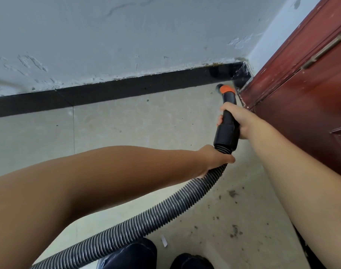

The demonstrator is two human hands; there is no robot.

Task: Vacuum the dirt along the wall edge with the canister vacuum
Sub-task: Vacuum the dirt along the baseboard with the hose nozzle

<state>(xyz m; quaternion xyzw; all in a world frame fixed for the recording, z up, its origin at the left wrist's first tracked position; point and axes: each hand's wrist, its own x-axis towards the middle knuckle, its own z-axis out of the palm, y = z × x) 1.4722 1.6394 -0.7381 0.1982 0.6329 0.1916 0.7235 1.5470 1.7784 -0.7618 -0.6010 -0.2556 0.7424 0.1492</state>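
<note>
Right hand [236, 121] grips rigid nozzle [228, 105], tip at 1 o'clock; left hand [214, 160] holds flexible, light hose [146, 220].

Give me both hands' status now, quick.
Left hand: closed around the ribbed hose just below the black cuff.
Right hand: closed around the black nozzle tube, its tip in the corner by the door.

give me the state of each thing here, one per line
vacuum nozzle: tip in the corner by the door
hose: curved, trailing back across the floor
right hand: grips the nozzle tube
left hand: holds the hose
door: dusty
floor: debris near the door
</note>
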